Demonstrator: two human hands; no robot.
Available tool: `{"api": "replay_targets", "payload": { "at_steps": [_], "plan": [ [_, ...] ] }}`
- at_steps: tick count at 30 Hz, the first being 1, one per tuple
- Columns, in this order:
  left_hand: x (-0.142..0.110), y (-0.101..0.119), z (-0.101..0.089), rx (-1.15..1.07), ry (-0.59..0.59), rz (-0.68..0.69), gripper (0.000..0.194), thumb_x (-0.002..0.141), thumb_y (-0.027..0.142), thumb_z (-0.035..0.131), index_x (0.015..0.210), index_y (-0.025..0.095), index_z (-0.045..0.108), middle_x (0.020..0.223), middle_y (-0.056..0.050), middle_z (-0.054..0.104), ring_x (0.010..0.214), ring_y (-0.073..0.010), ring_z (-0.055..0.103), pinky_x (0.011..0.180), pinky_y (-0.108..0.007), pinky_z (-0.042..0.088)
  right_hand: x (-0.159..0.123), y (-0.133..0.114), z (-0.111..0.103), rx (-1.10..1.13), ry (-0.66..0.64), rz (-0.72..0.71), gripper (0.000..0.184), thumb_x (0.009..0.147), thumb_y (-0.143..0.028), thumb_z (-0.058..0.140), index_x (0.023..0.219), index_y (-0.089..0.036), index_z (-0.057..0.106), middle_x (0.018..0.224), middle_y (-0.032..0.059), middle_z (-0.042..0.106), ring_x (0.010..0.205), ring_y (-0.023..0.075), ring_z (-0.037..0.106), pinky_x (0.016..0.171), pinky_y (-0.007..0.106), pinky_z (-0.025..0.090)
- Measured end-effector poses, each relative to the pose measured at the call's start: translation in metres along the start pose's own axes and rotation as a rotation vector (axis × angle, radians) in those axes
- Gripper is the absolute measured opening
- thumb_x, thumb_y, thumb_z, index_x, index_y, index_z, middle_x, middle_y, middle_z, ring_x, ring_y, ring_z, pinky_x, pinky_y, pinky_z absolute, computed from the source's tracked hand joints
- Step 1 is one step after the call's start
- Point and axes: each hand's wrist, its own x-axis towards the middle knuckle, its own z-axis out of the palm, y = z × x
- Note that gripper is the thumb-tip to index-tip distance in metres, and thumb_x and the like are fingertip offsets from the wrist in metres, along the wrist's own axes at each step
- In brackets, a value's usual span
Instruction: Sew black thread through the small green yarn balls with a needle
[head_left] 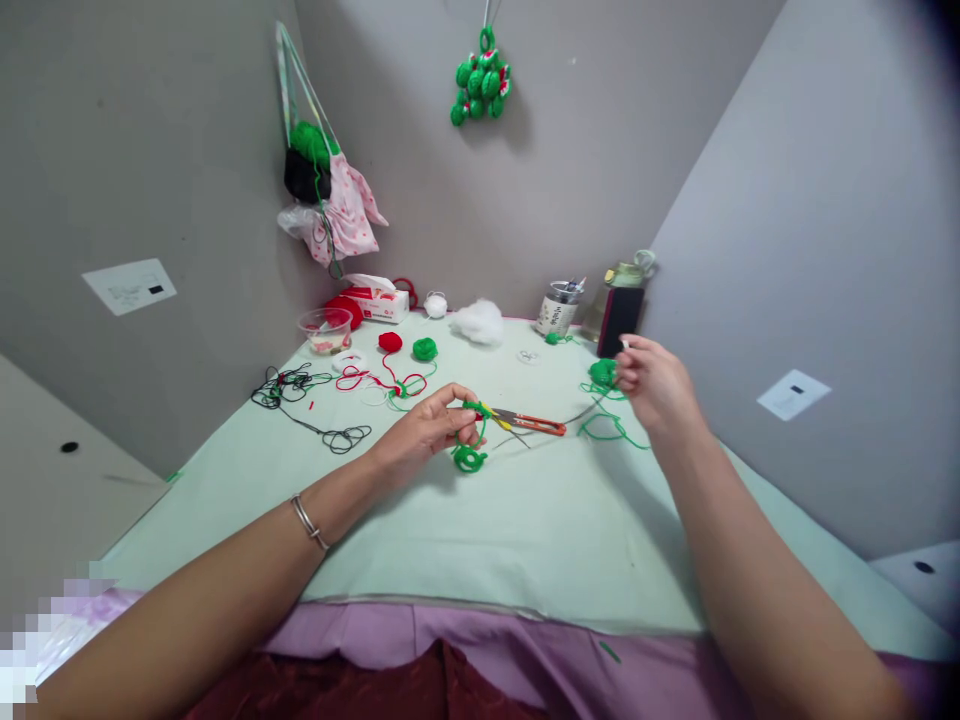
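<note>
My left hand (442,420) pinches a small green crochet piece (474,408) between thumb and fingertips, a bit of red showing at it. A green yarn ring (469,459) hangs below those fingers. Just right of them lie orange-handled thread snips (536,423) and a slim yellow tool (501,418), partly overlapping. My right hand (654,382) is raised at the right with its fingers closed together; a small white tip shows at them. A thin dark strand (589,410) curves from below that hand toward the snips. Whether the fingers grip it cannot be made out.
Behind the right hand stand a dark phone (621,320), a bottle (624,272) and a pen holder (559,308). Green yarn (604,373), white stuffing (480,322), a red ball (390,342), a tissue box (379,300) and tangled black cord (289,388) lie around.
</note>
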Motion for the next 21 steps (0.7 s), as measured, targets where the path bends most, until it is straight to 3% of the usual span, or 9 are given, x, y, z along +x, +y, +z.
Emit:
{"api": "replay_targets", "payload": {
  "at_steps": [1, 3, 5, 7, 12, 18, 21],
  "plan": [
    [0.0, -0.001, 0.0, 0.007, 0.013, 0.003, 0.022, 0.084, 0.034, 0.068, 0.097, 0.022, 0.055, 0.066, 0.005, 0.05, 0.066, -0.0117, 0.052, 0.087, -0.035, 0.046, -0.012, -0.004, 0.017, 0.005, -0.041, -0.003, 0.026, 0.078, -0.022, 0.065, 0.104, -0.025, 0.063, 0.064, -0.0049, 0.053, 0.045, 0.0058, 0.036, 0.042, 0.02, 0.029],
    [0.001, -0.002, -0.001, 0.022, 0.037, 0.005, 0.023, 0.084, 0.035, 0.068, 0.097, 0.022, 0.055, 0.067, 0.004, 0.051, 0.067, -0.0124, 0.052, 0.084, -0.033, 0.047, -0.041, -0.013, 0.052, -0.048, -0.263, 0.008, 0.023, 0.078, -0.024, 0.062, 0.101, -0.022, 0.066, 0.065, -0.0042, 0.053, 0.045, 0.0058, 0.031, 0.043, 0.022, 0.024],
    [0.001, -0.002, -0.001, 0.025, 0.056, 0.005, 0.023, 0.085, 0.035, 0.068, 0.099, 0.022, 0.055, 0.067, 0.004, 0.051, 0.068, -0.0126, 0.053, 0.082, -0.032, 0.047, -0.067, -0.02, 0.08, -0.15, -0.433, 0.022, 0.019, 0.08, -0.029, 0.06, 0.091, -0.017, 0.069, 0.065, -0.0025, 0.053, 0.048, 0.0067, 0.033, 0.046, 0.024, 0.026],
    [0.001, -0.003, -0.001, 0.028, 0.065, -0.002, 0.022, 0.085, 0.034, 0.067, 0.1, 0.022, 0.055, 0.068, 0.004, 0.052, 0.069, -0.0122, 0.054, 0.079, -0.029, 0.045, -0.086, -0.024, 0.097, -0.254, -0.549, 0.002, 0.024, 0.084, -0.035, 0.06, 0.094, -0.017, 0.071, 0.069, -0.0008, 0.056, 0.056, 0.0089, 0.04, 0.053, 0.025, 0.032],
    [0.001, -0.006, 0.0, 0.052, 0.066, -0.038, 0.02, 0.087, 0.034, 0.067, 0.1, 0.021, 0.058, 0.069, 0.003, 0.056, 0.072, -0.0107, 0.056, 0.073, -0.024, 0.043, -0.096, -0.02, 0.105, -0.342, -0.68, -0.037, 0.03, 0.085, -0.042, 0.061, 0.089, -0.014, 0.071, 0.078, 0.0025, 0.062, 0.068, 0.0118, 0.047, 0.062, 0.026, 0.035],
    [0.007, -0.008, -0.005, -0.129, 0.141, -0.04, 0.027, 0.084, 0.034, 0.072, 0.102, 0.018, 0.06, 0.065, 0.005, 0.051, 0.082, -0.0139, 0.066, 0.094, -0.032, 0.048, -0.089, -0.013, 0.102, -0.298, -0.587, 0.039, 0.034, 0.082, -0.049, 0.064, 0.079, -0.015, 0.065, 0.064, -0.0027, 0.05, 0.057, 0.0091, 0.035, 0.054, 0.025, 0.027],
    [0.007, -0.006, -0.005, -0.133, 0.164, -0.03, 0.025, 0.083, 0.036, 0.072, 0.097, 0.017, 0.062, 0.059, 0.006, 0.046, 0.078, -0.0137, 0.066, 0.094, -0.032, 0.048, -0.088, -0.011, 0.102, -0.264, -0.601, 0.074, 0.036, 0.08, -0.051, 0.066, 0.079, -0.015, 0.064, 0.064, -0.0027, 0.05, 0.057, 0.0088, 0.034, 0.053, 0.025, 0.025]
  ]
}}
